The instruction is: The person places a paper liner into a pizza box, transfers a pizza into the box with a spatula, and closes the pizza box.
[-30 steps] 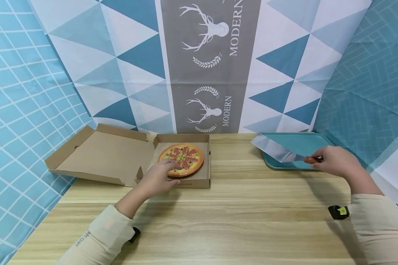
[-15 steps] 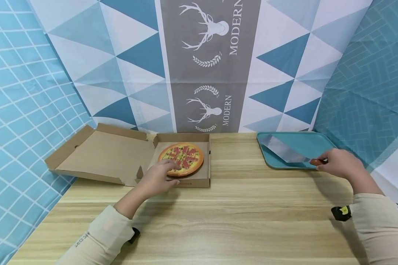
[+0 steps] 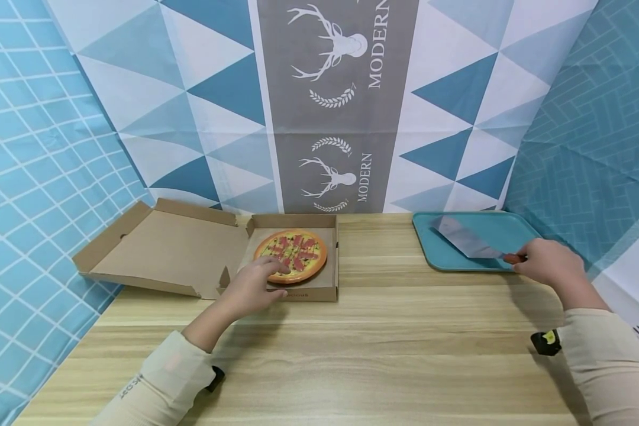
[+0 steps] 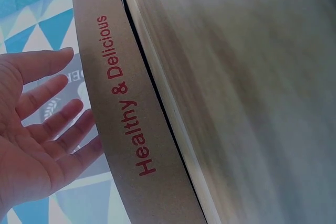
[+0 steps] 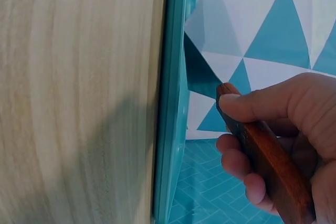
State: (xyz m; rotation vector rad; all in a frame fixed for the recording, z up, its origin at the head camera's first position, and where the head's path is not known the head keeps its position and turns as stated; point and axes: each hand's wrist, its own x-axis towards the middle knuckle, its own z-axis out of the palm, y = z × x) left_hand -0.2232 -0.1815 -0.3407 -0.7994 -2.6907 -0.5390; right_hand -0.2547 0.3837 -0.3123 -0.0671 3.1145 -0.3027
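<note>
My right hand (image 3: 549, 260) grips the wooden handle (image 5: 273, 169) of a spatula with a broad metal blade (image 3: 465, 238). That blade slants down to the left over a teal tray (image 3: 497, 223). On the left, an orange-rimmed round pizza (image 3: 298, 251) with red strips on yellow lies in an opened cardboard pizza box (image 3: 327, 287). My left hand (image 3: 252, 289) hovers at the box's near side, its fingertips overlapping the pizza's near-left edge in the head view. Its relaxed, spread fingers (image 4: 60, 121) hold nothing in the left wrist view, beside the wall lettered "Healthy & Delicious".
The box lid (image 3: 170, 251) lies folded back to the left, near the blue tiled-pattern side cloth (image 3: 48, 195). Pale wooden tabletop (image 3: 351, 355) stretches in front of the box and tray. A patterned cloth (image 3: 325, 118) hangs behind the table.
My right hand has shifted slightly right and lowered the spatula, whose blade moved from the tray's left edge to over the tray. My left hand and the pizza stay in place.
</note>
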